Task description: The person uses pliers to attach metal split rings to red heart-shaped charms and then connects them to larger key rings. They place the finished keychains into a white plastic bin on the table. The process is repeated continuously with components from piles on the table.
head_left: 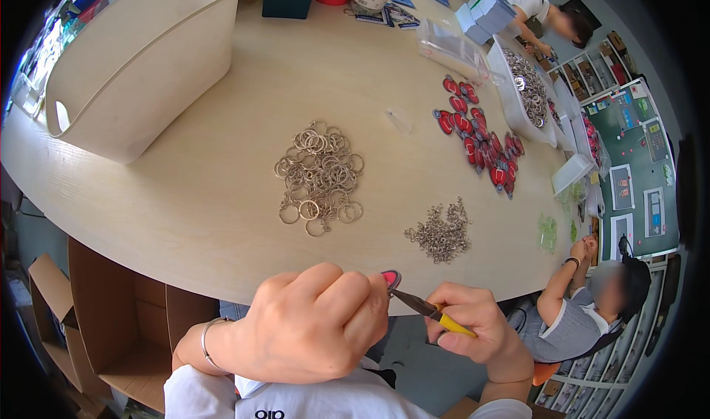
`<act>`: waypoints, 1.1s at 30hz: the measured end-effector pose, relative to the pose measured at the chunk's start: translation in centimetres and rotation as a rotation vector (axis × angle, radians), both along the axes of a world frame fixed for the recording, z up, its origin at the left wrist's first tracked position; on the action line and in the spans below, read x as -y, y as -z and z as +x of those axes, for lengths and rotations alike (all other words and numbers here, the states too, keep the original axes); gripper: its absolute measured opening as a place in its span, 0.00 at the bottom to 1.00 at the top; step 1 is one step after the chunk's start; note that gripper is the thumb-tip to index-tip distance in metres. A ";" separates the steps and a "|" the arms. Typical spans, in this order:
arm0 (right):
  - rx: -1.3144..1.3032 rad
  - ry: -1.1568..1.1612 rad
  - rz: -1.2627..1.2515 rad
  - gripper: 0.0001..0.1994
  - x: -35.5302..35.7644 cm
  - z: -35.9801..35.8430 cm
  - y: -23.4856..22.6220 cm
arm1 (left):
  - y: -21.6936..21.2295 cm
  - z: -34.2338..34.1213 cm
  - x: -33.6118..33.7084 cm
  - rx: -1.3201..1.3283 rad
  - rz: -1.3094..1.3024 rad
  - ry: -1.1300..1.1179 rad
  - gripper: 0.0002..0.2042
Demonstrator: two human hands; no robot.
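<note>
My left hand (314, 323) is closed, its fingertips pinching a small red tag with a dark rim (392, 277). Yellow-handled pliers (452, 326) are gripped in my right hand (473, 323), and their dark jaws reach the edge of the tag. Whether a small ring sits in the jaws is too small to tell. Beyond my left hand lies a pile of silver key rings with short chains (319, 171). A heap of tiny metal links (441, 231) is on the table past the pliers. Several red tags with grey rims (479, 139) lie farther right.
A large cream bin (148, 64) stands at the left of the table (244, 108). White trays of metal rings (523, 93) line the right side, near a clear plastic box (452, 53). Cardboard boxes (118, 315) are below the left edge. Two other people sit or stand at the right.
</note>
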State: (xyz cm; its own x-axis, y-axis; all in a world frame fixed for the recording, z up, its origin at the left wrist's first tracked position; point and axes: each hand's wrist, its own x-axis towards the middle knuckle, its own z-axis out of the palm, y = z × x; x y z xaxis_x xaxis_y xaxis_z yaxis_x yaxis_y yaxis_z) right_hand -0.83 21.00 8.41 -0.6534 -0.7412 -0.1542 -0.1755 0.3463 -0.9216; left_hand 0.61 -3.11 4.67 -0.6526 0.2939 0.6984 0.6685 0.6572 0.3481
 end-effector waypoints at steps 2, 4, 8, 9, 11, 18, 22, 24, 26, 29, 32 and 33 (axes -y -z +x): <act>-0.030 -0.016 0.026 0.09 -0.2 -0.1 -0.3 | -0.1 -0.1 0.0 0.010 0.017 0.021 0.11; -0.042 -0.019 0.070 0.09 -0.2 0.0 -0.6 | 0.2 -0.2 0.0 0.038 0.053 0.042 0.11; -0.035 0.029 0.072 0.08 0.5 -0.2 -0.3 | 0.2 -0.7 1.1 0.166 0.028 0.094 0.11; -0.043 0.054 0.053 0.08 0.6 -0.5 -0.2 | -0.2 -1.3 2.3 0.094 0.022 -0.025 0.08; -0.169 0.198 0.072 0.08 -0.6 -1.7 0.7 | -0.9 -2.4 5.2 -0.023 0.113 -0.414 0.07; -0.272 0.387 0.318 0.14 3.0 -6.4 6.2 | -6.2 -11.9 22.7 0.241 -0.368 -0.984 0.11; -0.492 0.364 0.427 0.16 6.8 -7.2 9.0 | -5.6 -13.5 24.5 0.781 -0.923 -0.892 0.11; -0.529 0.367 0.419 0.15 7.9 -7.1 9.5 | -4.0 -13.1 26.4 0.704 -0.842 -0.782 0.09; -0.471 0.368 0.442 0.15 8.2 -7.3 9.8 | -3.5 -12.4 27.2 0.588 -0.766 -0.681 0.08; -0.370 0.384 0.372 0.13 7.8 -7.3 10.0 | -3.3 -10.8 26.6 0.127 -0.650 -0.667 0.08; -0.256 0.421 0.316 0.11 6.4 -7.2 9.0 | -4.9 -8.6 17.8 0.061 -0.149 -0.757 0.07; -0.213 0.437 0.306 0.10 5.8 -7.1 8.4 | -4.8 -6.8 14.7 0.066 0.040 -0.651 0.05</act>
